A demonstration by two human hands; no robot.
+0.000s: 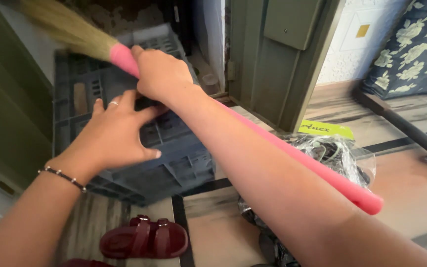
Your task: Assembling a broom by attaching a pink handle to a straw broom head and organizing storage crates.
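Observation:
My right hand (160, 74) grips the pink handle of a broom (292, 153) near its straw bristles, which point up to the left; the handle runs back along my forearm to the lower right. My left hand (112, 131), with a ring and a beaded bracelet, lies fingers spread on the side of a dark blue plastic crate (174, 163). The crate stands tilted on the floor in front of a doorway.
A dark red sandal (144, 238) lies on the tiled floor below the crate. A clear plastic bag of dark items (332, 153) sits to the right. A green metal door frame (292, 64) stands behind, and a floral mattress (416, 49) at the far right.

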